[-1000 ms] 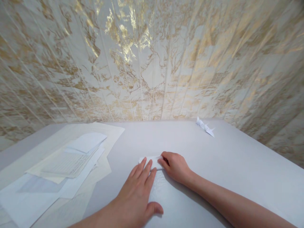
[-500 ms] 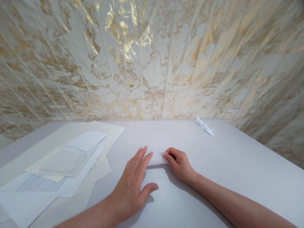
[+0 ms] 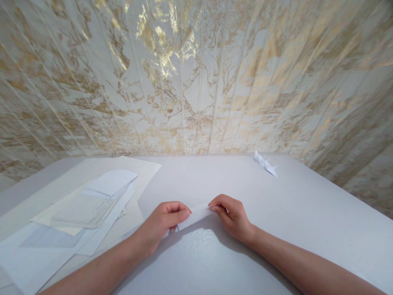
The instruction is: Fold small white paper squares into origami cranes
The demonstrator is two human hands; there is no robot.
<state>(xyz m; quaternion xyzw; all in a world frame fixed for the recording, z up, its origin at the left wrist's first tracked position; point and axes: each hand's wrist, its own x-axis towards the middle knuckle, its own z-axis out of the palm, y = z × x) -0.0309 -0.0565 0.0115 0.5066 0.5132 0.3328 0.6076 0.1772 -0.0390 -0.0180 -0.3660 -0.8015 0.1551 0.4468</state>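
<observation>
A small folded piece of white paper point(image 3: 198, 215) is held between my two hands, a little above the white table point(image 3: 221, 258). My left hand point(image 3: 170, 217) pinches its left end between thumb and fingers. At the other end, my right hand point(image 3: 229, 211) grips the upper right corner with thumb and forefinger. The paper slopes, its left end lower and nearer to me. A shadow lies on the table beneath it. My fingers hide both ends, so I cannot tell how many folds it has.
On the left of the table lies a loose pile of paper sheets point(image 3: 82, 211), some with printed lines. Small folded white paper figures point(image 3: 265, 164) sit in a row at the back right. Behind the table rises a wall covering point(image 3: 196, 102) with gold patterns.
My left hand has gone from lying flat with fingers spread to pinching the paper's left end. The paper now tilts, its left end nearer me. My right hand has shifted slightly.
</observation>
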